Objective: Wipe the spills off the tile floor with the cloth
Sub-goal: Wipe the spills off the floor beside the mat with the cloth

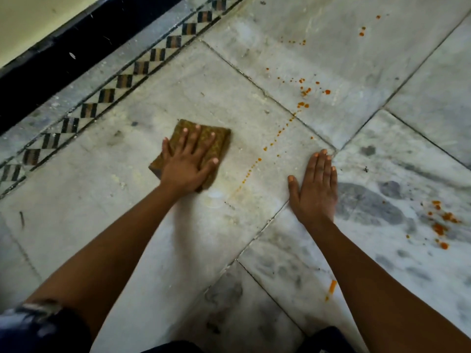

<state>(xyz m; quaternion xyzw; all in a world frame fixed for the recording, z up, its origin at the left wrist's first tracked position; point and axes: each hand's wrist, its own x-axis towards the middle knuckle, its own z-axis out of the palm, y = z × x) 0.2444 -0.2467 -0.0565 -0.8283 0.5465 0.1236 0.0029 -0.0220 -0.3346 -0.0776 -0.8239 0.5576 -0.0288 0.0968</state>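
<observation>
- Cloth (204, 138): soft, light, folded; best pressed flat under the palm.
- Left hand (188, 161) presses it with straight, spread fingers.
- Right hand (314, 189) lies flat on the floor (102, 200), holding nothing.
- Orange spills (303, 93) likely smear.

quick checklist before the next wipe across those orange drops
1. Left hand flat on the cloth: ok.
2. Cloth folded, lying flat on the floor tile: ok.
3. Right hand braced flat, clear of the cloth: ok.
4. Line of orange drops between cloth and right hand wiped: not ok.
5. Orange splatter right of the right hand wiped: not ok.
6. Cloth damp enough: cannot tell.
</observation>
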